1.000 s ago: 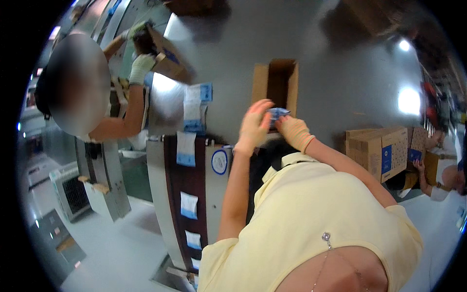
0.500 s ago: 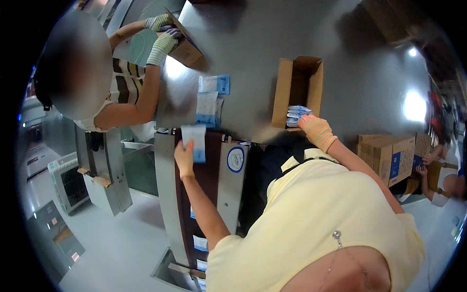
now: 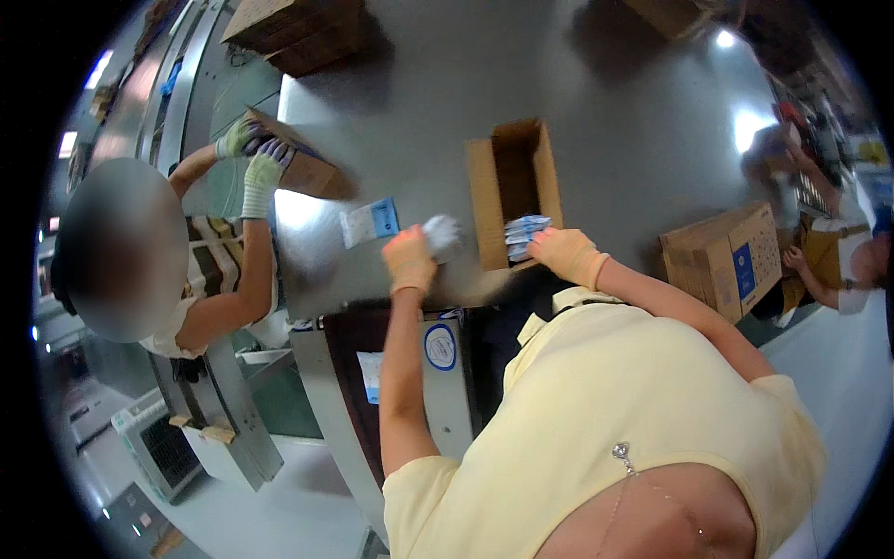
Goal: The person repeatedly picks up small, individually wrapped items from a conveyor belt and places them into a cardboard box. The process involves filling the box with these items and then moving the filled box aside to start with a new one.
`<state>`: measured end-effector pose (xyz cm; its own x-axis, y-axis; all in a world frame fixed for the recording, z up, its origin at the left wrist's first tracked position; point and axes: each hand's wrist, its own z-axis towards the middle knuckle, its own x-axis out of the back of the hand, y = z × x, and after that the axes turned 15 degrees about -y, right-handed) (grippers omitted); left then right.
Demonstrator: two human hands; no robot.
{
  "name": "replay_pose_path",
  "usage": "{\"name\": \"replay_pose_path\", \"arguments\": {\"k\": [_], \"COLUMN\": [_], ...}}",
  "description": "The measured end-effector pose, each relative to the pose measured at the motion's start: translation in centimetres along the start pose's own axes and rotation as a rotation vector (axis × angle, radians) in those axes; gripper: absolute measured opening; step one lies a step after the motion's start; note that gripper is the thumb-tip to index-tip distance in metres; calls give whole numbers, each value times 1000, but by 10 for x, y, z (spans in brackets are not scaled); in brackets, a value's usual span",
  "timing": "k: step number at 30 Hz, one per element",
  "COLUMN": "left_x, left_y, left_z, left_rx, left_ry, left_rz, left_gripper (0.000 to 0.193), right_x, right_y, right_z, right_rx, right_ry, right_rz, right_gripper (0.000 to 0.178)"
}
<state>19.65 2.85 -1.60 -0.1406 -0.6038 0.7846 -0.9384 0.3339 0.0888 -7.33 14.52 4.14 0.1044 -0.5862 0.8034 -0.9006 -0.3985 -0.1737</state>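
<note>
My left hand [image 3: 410, 263], blurred by motion, is closed on crumpled-looking white packets [image 3: 443, 237] above the metal table, left of an open cardboard box [image 3: 485, 200]. A few blue-and-white packets [image 3: 524, 230] stand in the near end of that box. My right hand [image 3: 570, 257], in an orange-yellow knit glove, is at the same end with its fingers closed against those packets; the fingertips are partly hidden. Farther left, a flat blue-and-white packet [image 3: 370, 222] lies on the table. Another packet [image 3: 370, 374] rests on the dark conveyor belt [image 3: 349, 345] beside my left forearm.
At the left, a co-worker's striped-gloved hands [image 3: 256, 163] hold a tilted cardboard box [image 3: 312, 172]. More cartons [image 3: 296, 35] stand at the far left of the metal table [image 3: 419, 112]. Cartons with a blue panel [image 3: 722, 261] are at the right, near another person's hand [image 3: 794, 259].
My left hand has moved from the conveyor to over the table, holding packets. Fewer packets lie on the table. My right hand stays at the box. The whole view has shifted.
</note>
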Motion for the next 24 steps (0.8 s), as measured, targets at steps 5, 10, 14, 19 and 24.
{"name": "replay_pose_path", "arguments": {"k": [5, 10, 14, 19, 24], "left_x": [-53, 59, 105, 67, -13], "left_y": [80, 68, 68, 135, 135], "left_z": [49, -2, -17, 31, 82], "left_rx": [-152, 74, -241, -789, -588], "left_ry": [304, 212, 353, 157, 371], "left_rz": [395, 53, -866, -1670, -1416], "left_gripper": [17, 49, 72, 92, 95], "right_x": [2, 0, 3, -1, -7], "right_y": [3, 10, 11, 15, 20], "right_z": [-1, -7, -9, -11, -16], "right_rx": [-1, 11, 18, 39, 77], "right_ry": [-21, 8, -36, 2, 126], "right_rz": [-21, 58, 85, 96, 88], "right_gripper": [14, 15, 20, 26, 16]}}
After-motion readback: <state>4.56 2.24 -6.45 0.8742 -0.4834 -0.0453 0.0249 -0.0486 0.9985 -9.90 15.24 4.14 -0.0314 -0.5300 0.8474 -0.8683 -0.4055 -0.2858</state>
